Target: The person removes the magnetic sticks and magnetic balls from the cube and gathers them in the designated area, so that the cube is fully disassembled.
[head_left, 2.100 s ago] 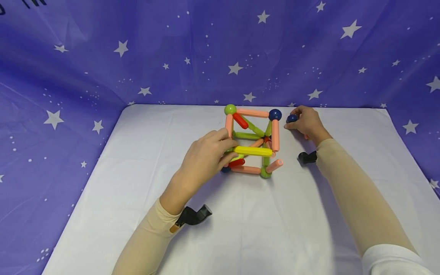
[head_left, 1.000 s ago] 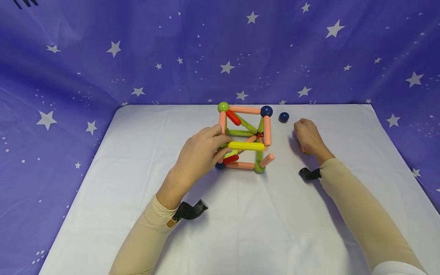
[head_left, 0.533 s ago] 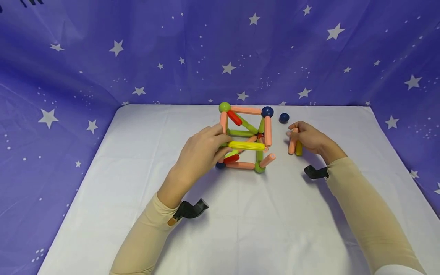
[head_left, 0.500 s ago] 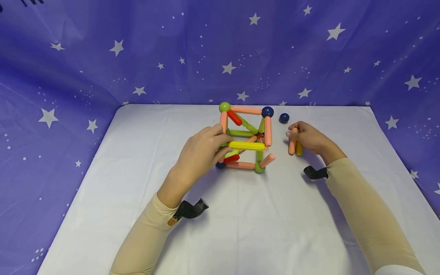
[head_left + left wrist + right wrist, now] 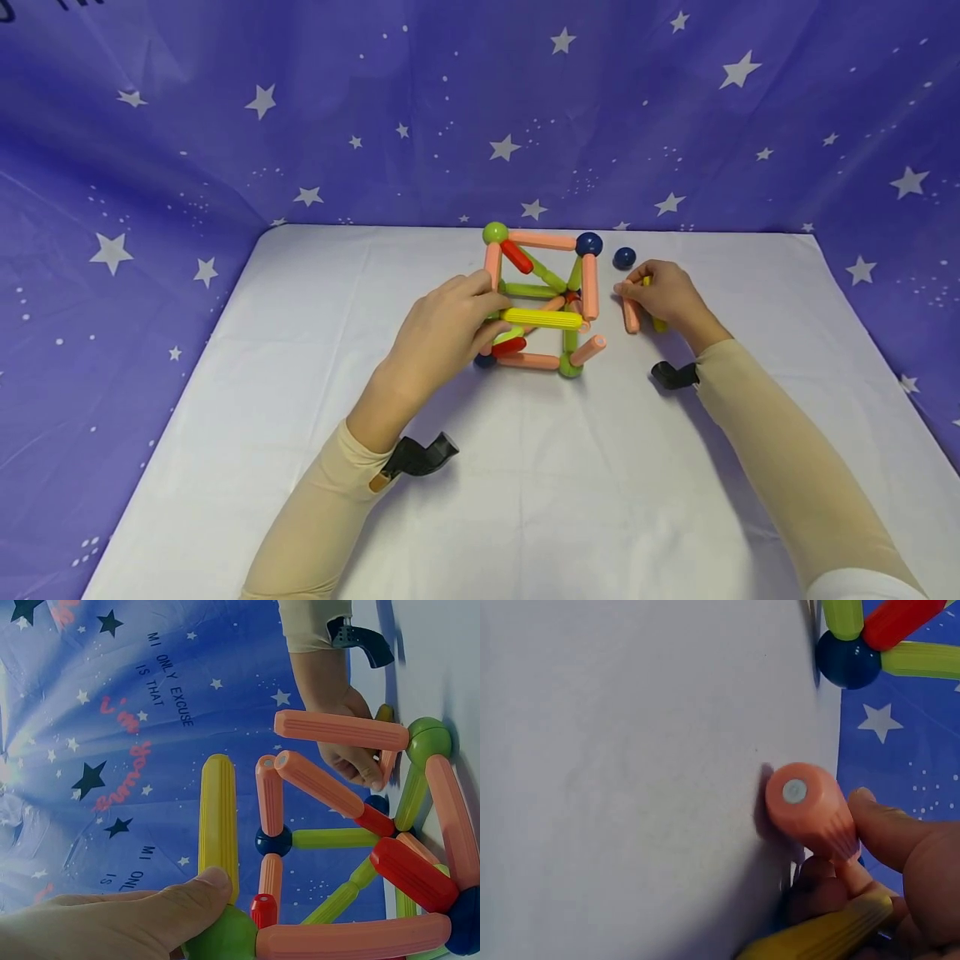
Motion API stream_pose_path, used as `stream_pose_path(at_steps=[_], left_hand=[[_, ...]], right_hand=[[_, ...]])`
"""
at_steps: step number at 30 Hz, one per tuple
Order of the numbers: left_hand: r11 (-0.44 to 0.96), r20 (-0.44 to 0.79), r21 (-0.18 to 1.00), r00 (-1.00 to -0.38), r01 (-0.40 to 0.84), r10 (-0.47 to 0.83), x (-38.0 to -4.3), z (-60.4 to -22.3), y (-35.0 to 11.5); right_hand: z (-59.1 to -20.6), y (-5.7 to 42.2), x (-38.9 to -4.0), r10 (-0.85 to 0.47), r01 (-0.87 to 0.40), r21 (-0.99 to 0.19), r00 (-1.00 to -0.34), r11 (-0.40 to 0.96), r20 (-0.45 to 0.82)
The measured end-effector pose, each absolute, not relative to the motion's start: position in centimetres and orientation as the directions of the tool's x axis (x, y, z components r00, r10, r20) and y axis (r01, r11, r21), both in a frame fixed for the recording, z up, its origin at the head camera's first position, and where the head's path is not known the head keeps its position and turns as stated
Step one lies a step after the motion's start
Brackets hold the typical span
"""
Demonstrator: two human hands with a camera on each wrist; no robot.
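A frame of magnetic sticks and balls (image 5: 543, 241), in salmon, green, red and blue, stands on the table. My left hand (image 5: 442, 333) pinches the near end of a yellow magnetic stick (image 5: 542, 318) where it meets a green ball (image 5: 221, 937) at the frame's corner. The stick's other end points right, unattached in the left wrist view. To the right of the frame, my right hand (image 5: 667, 296) pinches a salmon magnetic stick (image 5: 810, 802) between thumb and fingers. A second yellow stick (image 5: 817, 930) lies against the fingers of that hand, partly hidden.
A loose dark blue ball (image 5: 624, 257) sits on the white table (image 5: 525, 500) between the frame and my right hand. One salmon stick (image 5: 588, 350) juts out from the frame's lower green ball. A purple star-patterned cloth (image 5: 450, 108) rises behind the table.
My right hand has let go of the blue ball beside the frame and drawn back toward me. It has turned, bringing the salmon and yellow sticks into view. My left hand keeps its grip.
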State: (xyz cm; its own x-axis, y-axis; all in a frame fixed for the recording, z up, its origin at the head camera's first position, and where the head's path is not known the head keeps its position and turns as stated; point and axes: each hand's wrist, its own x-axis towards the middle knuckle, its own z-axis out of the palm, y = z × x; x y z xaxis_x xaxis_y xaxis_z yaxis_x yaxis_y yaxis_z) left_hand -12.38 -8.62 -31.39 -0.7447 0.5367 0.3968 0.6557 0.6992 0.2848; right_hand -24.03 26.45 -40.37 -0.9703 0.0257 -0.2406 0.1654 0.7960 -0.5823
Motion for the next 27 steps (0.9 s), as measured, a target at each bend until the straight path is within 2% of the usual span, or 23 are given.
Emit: stream_pose_path(at_steps=[9,17,21,27], left_hand=[[0.71,0.389,0.277,-0.751,0.648,0.534,-12.3,-31.4,-8.5],[0.708,0.392,0.273,-0.747,0.651,0.536,-12.3,-31.3,-8.4],[0.708,0.392,0.272,-0.747,0.652,0.537,-12.3,-31.3,-8.4],[0.713,0.393,0.27,-0.75,0.648,0.533,-12.3,-31.3,-8.5]], right_hand=[[-40.6,25.8,-24.6,0.037,0.134,-0.507,-0.98,0.852,-0.198],[-40.4,25.5,-24.7,0.071,0.175,-0.497,-0.973,0.85,-0.22],[-40.0,25.8,-24.6,0.08,0.233,-0.556,-0.955,0.798,-0.286],[-39.3,26.4,-24.3,0.047,0.288,-0.73,-0.942,0.619,-0.331]])
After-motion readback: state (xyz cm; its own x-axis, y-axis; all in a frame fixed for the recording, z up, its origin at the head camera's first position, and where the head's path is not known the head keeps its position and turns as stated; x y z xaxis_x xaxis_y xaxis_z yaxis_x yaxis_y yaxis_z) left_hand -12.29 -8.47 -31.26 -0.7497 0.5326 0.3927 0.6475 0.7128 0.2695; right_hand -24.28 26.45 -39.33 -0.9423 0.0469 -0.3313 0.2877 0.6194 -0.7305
